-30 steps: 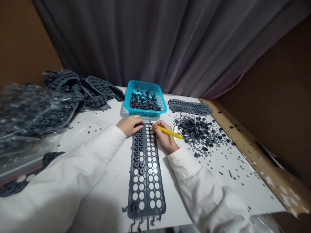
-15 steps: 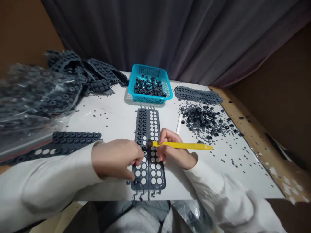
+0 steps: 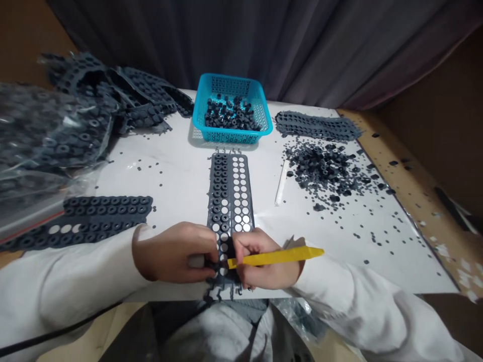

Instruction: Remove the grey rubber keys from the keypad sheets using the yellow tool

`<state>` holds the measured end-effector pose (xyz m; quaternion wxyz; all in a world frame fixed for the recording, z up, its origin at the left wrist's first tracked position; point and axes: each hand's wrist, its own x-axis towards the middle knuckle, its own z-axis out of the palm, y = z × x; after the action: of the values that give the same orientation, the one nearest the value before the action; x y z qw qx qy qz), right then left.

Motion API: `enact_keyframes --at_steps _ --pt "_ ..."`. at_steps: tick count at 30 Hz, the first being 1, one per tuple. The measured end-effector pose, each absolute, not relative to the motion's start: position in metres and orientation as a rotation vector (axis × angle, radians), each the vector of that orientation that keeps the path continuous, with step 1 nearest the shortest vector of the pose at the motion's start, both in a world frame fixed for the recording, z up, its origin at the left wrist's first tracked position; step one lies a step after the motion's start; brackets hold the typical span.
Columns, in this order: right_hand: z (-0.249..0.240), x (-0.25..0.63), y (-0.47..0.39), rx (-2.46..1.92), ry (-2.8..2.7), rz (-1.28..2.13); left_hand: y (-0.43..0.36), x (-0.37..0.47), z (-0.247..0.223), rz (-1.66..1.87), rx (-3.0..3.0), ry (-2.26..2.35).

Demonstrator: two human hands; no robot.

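Note:
A dark grey rubber sheet point(image 3: 229, 186) lies lengthwise in front of me, with raised rings on its left half and round white holes on the right and lower parts. My right hand point(image 3: 266, 261) is closed on a slim yellow tool point(image 3: 279, 256), whose narrow end points left at the lower part of the sheet. My left hand point(image 3: 179, 251) is closed at the sheet's lower left edge, thumb and fingertips pinched around a small dark piece, probably a rubber ring. The hands nearly meet; the tool's exact tip is hard to make out.
Behind the sheet stands a blue basket point(image 3: 196, 118) of dark rings. At right are a loose pile of dark bits point(image 3: 324, 166), a white stick point(image 3: 281, 183) and another sheet point(image 3: 317, 125). A plastic bag of rings point(image 3: 49, 130) and a partly filled strip point(image 3: 109, 206) lie at left.
Both hands have moved down the sheet toward me, the yellow tool with the right one. The left fingers have closed in near the lower edge. The camera view has shifted slightly.

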<state>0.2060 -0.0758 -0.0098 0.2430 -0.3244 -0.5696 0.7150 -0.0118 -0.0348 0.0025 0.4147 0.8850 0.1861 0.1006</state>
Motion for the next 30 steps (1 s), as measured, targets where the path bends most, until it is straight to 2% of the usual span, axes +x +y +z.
enact_keyframes --at_steps 8,15,24,30 --pt "-0.004 0.208 -0.066 -0.933 -1.246 2.146 -0.033 -0.017 0.007 0.232 2.151 0.394" --pt "-0.005 0.209 -0.051 -1.161 -1.163 1.701 -0.036 -0.013 -0.004 0.522 2.321 0.841" --pt "-0.006 0.208 -0.052 -1.204 -1.347 1.697 -0.036 -0.006 -0.012 0.471 2.403 0.950" --pt "0.001 0.203 -0.048 -1.327 -1.589 1.556 -0.031 -0.001 -0.006 0.395 2.576 0.899"
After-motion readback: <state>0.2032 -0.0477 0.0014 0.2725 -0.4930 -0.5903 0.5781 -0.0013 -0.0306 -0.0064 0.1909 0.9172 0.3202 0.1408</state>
